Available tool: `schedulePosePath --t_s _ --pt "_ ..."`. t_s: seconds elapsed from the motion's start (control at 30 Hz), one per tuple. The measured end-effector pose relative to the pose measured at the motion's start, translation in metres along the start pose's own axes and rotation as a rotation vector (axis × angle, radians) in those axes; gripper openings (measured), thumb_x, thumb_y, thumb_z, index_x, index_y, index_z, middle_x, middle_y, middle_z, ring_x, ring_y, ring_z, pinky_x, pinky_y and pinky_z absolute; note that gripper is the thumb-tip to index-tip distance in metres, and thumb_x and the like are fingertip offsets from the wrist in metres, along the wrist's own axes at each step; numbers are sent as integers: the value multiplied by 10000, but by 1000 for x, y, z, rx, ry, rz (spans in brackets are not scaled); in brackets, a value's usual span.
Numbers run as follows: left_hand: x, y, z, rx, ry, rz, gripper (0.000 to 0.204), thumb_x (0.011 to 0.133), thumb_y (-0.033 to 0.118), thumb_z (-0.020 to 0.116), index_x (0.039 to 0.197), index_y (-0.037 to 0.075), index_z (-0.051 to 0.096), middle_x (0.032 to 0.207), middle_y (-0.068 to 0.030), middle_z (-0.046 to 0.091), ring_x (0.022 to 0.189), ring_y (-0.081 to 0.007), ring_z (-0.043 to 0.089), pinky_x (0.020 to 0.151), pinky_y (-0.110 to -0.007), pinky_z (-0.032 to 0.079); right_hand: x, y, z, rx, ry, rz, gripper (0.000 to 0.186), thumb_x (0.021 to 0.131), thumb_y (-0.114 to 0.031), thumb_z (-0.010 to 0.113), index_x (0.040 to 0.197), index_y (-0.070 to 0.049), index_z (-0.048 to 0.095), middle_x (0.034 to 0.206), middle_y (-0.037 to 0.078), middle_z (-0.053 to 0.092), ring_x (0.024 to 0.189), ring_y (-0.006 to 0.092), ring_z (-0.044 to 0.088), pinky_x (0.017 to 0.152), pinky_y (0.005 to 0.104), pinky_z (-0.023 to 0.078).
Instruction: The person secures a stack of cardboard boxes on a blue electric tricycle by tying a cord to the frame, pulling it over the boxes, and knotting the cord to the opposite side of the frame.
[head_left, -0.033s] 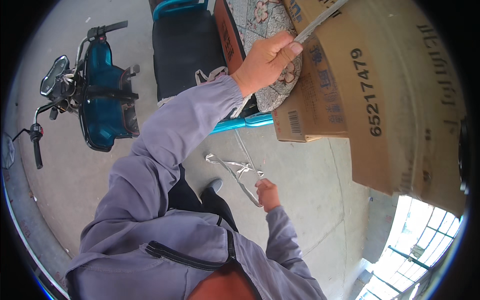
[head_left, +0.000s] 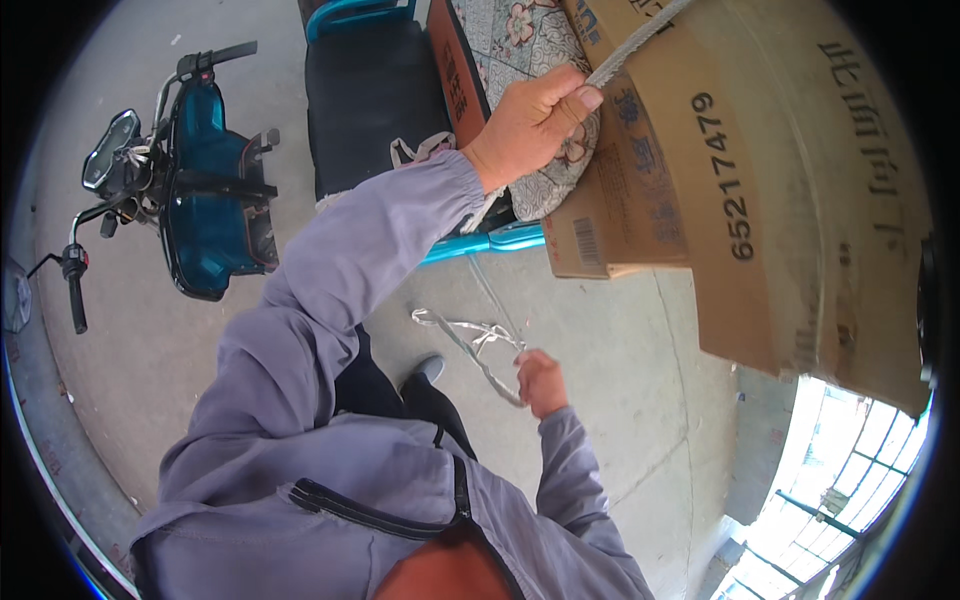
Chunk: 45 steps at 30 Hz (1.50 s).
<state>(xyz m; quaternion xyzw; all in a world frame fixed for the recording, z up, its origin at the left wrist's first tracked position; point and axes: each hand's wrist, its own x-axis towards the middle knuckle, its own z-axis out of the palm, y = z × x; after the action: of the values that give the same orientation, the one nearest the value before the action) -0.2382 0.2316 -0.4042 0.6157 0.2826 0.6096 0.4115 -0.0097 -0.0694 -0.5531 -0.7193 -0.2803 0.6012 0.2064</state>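
My left hand (head_left: 535, 125) is closed round a whitish rope (head_left: 640, 42), which runs taut up to the right across the cardboard boxes. Lower down, my right hand (head_left: 541, 383) is closed on a slack length of rope (head_left: 462, 345) that hangs in a loop above the floor. A straight strand also runs from the right hand toward the blue frame bar (head_left: 490, 245). The large cardboard box (head_left: 800, 200) stands to the right of my left hand. Beside it is a smaller cardboard box (head_left: 590, 240), partly hidden behind the flowered padded cloth (head_left: 555, 195).
A blue three-wheeler's front with handlebars (head_left: 215, 190) stands at the left. Its black seat (head_left: 365, 110) lies next to an orange-red panel (head_left: 455, 75). Concrete floor (head_left: 620, 400) spreads below, and bright windows (head_left: 850, 470) show at the lower right.
My right hand has shifted slightly up and to the right with the rope. The large box appears slightly higher and farther left in view. My left hand keeps its hold, almost in place.
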Motion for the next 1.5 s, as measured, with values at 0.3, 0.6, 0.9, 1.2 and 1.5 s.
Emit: schedulePosePath --t_s 0.3,0.6,0.9,1.2,1.5 --pt "-186 -65 -36 288 -259 -428 171 934 155 653 1023 10 644 925 -96 628 793 -219 611 721 -333 490 -23 -133 57 409 -132 -171 194 991 -187 553 939 -5 592 568 12 415 409 83 316 363 259 276" --pt "-165 -115 -37 -799 135 -1221 161 862 -13 628 1017 -51 644 899 -119 653 747 -137 615 682 -283 512 43 -159 149 271 -115 -361 169 992 -148 528 887 -34 594 594 6 497 435 67 395 383 253 290" --pt "-152 -214 -128 -466 -64 -1193 153 817 -62 632 958 -9 659 800 -99 629 517 -68 473 421 -234 335 131 -55 154 893 -488 28 253 1050 -200 423 1152 -16 563 959 142 661 806 235 675 734 411 584" --pt "-248 -295 -97 -94 -302 -1324 153 707 5 733 856 40 721 718 -78 691 544 -144 587 462 -308 429 191 -23 185 1095 -108 -114 255 950 -56 559 1201 -91 585 1099 77 680 983 209 667 811 369 544" --pt "-242 -330 -50 455 -1036 -1258 263 867 258 631 913 24 742 826 -112 726 665 -285 701 614 -379 558 216 -13 152 773 -128 -214 165 921 -48 618 1085 -59 624 882 68 686 662 140 618 566 297 497"
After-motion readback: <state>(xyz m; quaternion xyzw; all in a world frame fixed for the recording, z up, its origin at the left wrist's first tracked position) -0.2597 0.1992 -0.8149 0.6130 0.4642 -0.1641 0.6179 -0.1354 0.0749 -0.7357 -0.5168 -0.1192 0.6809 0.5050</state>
